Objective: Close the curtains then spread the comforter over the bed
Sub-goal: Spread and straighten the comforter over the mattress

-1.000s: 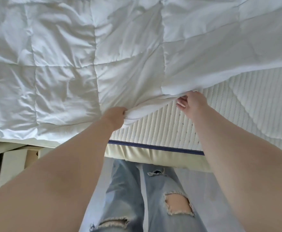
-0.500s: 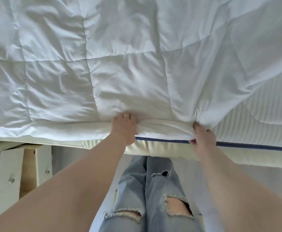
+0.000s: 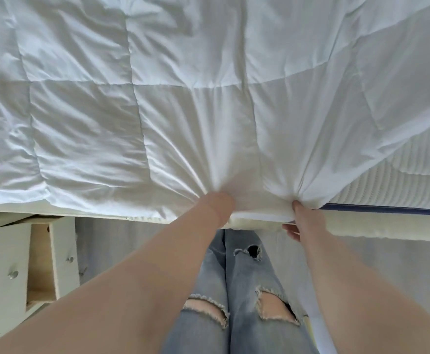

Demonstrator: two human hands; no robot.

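Note:
A white quilted comforter (image 3: 157,98) covers most of the bed. Its near edge lies along the mattress's front side. My left hand (image 3: 220,205) grips that edge, and folds fan out from the grip. My right hand (image 3: 302,221) pinches the edge a little to the right, thumb on top and fingers below. Right of my right hand the ribbed white mattress (image 3: 412,169) is bare, with a dark blue piping line (image 3: 387,207) along its top edge. No curtains are in view.
A pale wooden frame (image 3: 30,264) with bolts stands at the lower left beside the bed. Grey floor (image 3: 387,264) runs along the bed's front. My legs in torn blue jeans (image 3: 234,302) stand right against the bed.
Both hands have pulled the comforter's edge toward me, from on top of the mattress down to its front edge. More of the mattress is covered now.

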